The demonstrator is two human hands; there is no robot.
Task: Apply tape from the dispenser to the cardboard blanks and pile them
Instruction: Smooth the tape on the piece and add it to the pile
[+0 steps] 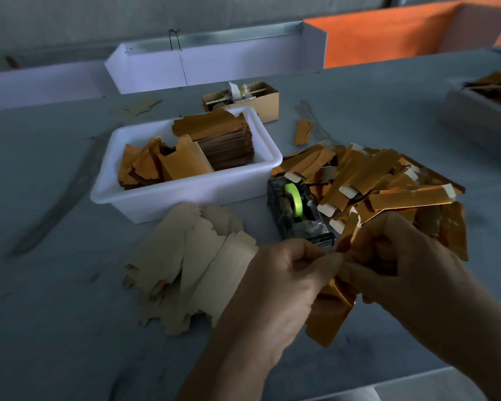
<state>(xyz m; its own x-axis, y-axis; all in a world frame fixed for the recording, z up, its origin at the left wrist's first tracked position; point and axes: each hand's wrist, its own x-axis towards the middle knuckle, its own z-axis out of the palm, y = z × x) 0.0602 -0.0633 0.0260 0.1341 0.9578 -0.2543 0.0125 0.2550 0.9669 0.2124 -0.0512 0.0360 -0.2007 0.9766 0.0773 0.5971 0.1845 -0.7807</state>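
My left hand [284, 282] and my right hand [402, 256] both pinch one folded gold cardboard blank [330, 314] just in front of the tape dispenser [298, 212]. The dispenser is dark and clear with a green tape roll. Its cutter end sits right behind my fingertips. A loose heap of gold folded blanks [388, 180] lies to the right of the dispenser. Flat blanks lying pale side up [191, 261] are fanned out on the table to the left of my hands.
A white plastic tub [185, 195] behind the pale blanks holds stacked gold blanks. A small brown carton [261, 102] stands behind it. A single gold blank [302, 131] lies beside the tub. At the far right edge sits another grey tray [475, 114].
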